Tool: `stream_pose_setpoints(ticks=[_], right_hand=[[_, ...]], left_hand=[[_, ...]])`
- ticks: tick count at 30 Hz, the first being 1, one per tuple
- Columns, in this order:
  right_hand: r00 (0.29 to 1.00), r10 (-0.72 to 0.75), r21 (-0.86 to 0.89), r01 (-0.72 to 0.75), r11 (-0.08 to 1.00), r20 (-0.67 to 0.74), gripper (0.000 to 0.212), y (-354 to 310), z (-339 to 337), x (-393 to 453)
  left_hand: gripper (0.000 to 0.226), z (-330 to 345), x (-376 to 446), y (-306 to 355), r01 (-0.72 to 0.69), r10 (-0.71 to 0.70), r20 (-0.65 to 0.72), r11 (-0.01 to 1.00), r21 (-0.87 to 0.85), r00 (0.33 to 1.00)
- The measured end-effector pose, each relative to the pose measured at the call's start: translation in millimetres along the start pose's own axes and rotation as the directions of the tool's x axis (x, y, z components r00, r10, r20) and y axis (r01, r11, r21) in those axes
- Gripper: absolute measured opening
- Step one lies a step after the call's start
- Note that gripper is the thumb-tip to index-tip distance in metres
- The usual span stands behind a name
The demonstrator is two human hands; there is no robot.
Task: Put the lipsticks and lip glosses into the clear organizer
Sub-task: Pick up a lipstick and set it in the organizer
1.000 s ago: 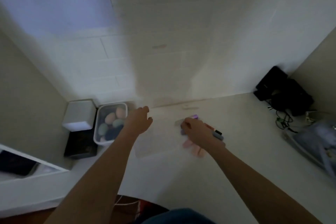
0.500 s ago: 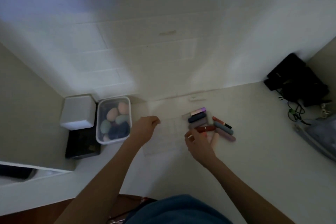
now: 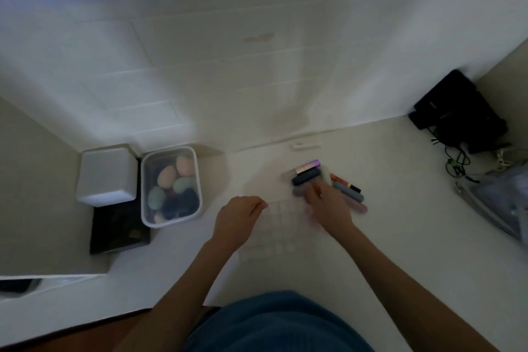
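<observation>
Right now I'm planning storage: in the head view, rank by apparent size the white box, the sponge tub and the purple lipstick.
1-2. Sponge tub and white box: they look about alike, so I won't rank them.
3. Purple lipstick: by far the smallest.

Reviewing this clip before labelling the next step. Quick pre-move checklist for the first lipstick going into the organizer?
1. Organizer steadied: left hand at its left edge, ok.
2. Right hand at the lipsticks: ok.
3. Firm grip on one tube: cannot tell, fingers blurred.
4. Organizer slots free: appear empty, but clear plastic is faint, cannot tell.
5. Tubes within reach, beside the organizer's far right corner: ok.
6. Sponge tub clear of the path: ok.
</observation>
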State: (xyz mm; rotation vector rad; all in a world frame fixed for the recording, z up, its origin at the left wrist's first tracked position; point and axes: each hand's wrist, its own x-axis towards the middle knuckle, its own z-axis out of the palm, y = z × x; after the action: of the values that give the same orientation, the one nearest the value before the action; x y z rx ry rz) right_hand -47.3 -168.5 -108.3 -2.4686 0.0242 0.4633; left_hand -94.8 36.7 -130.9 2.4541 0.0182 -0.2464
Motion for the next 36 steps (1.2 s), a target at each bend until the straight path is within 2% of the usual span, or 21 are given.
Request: stream_pose_setpoints(ticks=[2,4,6,8,10,13,16,19,21,24,26,28,29,30,31,32,33,34,36], right_hand=[[0.999,-0.049,-0.186,0.051,0.981,0.012,0.015,-9,-7,22],[0.992,-0.095,-0.186,0.079,0.979,-0.079,0.016,-15,-12,43],[0.982,-0.169,-0.289,0.137,0.948,-0.090,0.018,-17,-13,64],[0.971,-0.239,-0.430,0.224,0.875,0.018,0.021,-18,-11,81],[0.954,-0.266,-0.465,0.301,0.832,0.140,0.023,-22,-8,93],[0.917,-0.265,-0.518,0.389,0.762,0.298,0.033,-29,-3,102],[0.886,-0.248,-0.592,0.449,0.670,0.392,0.051,-36,0,102],[0.859,-0.277,-0.618,0.504,0.604,0.430,0.051,-43,1,100],[0.848,-0.342,-0.608,0.530,0.591,0.406,0.057,-45,4,98],[0.823,-0.541,-0.464,0.552,0.693,0.170,0.037,-49,13,87],[0.751,-0.657,-0.341,0.636,0.692,0.066,0.034,-60,16,70],[0.629,-0.777,-0.287,0.749,0.598,0.022,0.029,-71,17,51],[0.567,-0.824,-0.287,0.791,0.541,0.008,0.030,-75,17,42],[0.522,-0.853,-0.288,0.816,0.502,-0.007,0.032,-76,19,35],[0.531,-0.847,-0.253,0.819,0.515,-0.004,0.032,-76,23,27],[0.591,-0.806,-0.168,0.794,0.585,-0.014,0.031,-76,25,18],[0.644,-0.765,-0.111,0.759,0.641,-0.014,0.030,-76,26,9],[0.667,-0.745,-0.077,0.744,0.664,0.012,0.032,-74,30,2],[0.609,-0.792,-0.124,0.789,0.602,0.029,0.033,-71,29,-10]], left_hand=[[0.027,4,-2,-1,0.017,-0.017,-0.026,1.000,-0.015,1.000],[0.025,5,-4,-2,0.029,-0.034,-0.058,0.996,-0.079,0.998],[0.024,2,-6,-3,0.033,-0.052,-0.121,0.988,-0.150,0.991],[0.022,-2,-10,-7,0.057,-0.099,-0.202,0.977,-0.203,0.974],[0.020,-7,-16,-14,0.092,-0.160,-0.253,0.961,-0.263,0.954],[0.019,-8,-26,-23,0.146,-0.236,-0.243,0.930,-0.337,0.941],[0.020,-5,-33,-25,0.180,-0.278,-0.223,0.908,-0.378,0.934],[0.021,-4,-32,-23,0.187,-0.293,-0.227,0.900,-0.393,0.929],[0.020,-6,-29,-21,0.168,-0.267,-0.248,0.918,-0.358,0.931],[0.019,-16,-24,-12,0.117,-0.216,-0.316,0.945,-0.305,0.924],[0.019,-24,-19,1,0.100,-0.249,-0.336,0.910,-0.403,0.908],[0.020,-32,-8,16,0.187,-0.378,-0.204,0.773,-0.606,0.903],[0.022,-36,-1,21,0.272,-0.459,-0.064,0.628,-0.729,0.886],[0.025,-40,5,25,0.355,-0.504,0.107,0.427,-0.832,0.857],[0.029,-43,10,26,0.402,-0.478,0.268,0.202,-0.893,0.836],[0.032,-46,12,24,0.416,-0.388,0.380,0.010,-0.909,0.840],[0.034,-48,12,22,0.419,-0.283,0.436,-0.121,-0.900,0.855],[0.034,-49,11,19,0.414,-0.197,0.455,-0.216,-0.884,0.869],[0.032,-50,9,16,0.404,-0.136,0.457,-0.297,-0.865,0.879]])
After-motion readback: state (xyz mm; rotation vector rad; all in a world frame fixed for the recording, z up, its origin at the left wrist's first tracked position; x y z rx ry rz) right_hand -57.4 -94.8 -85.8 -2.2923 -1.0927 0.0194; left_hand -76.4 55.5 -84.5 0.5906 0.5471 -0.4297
